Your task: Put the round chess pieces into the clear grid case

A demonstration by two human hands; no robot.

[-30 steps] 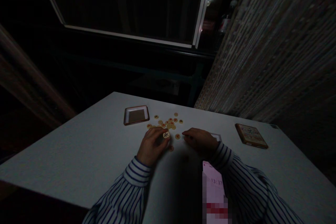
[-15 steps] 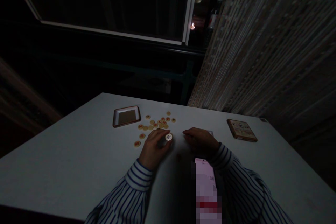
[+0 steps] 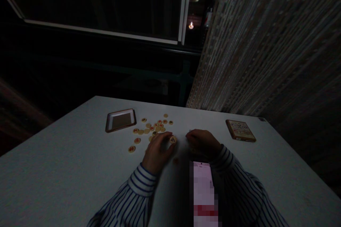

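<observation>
Left hand and right hand held out in front, near each other but apart.
Left thumb and forefinger bend into a pinching grip; right fingers curl inward, partly in shadow; left forearm and right forearm slant inward.

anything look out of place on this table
Mildly: one round piece seems to lie alone in shadow near the phone, apart from the scattered pieces beyond the left hand. No damage shows.
</observation>
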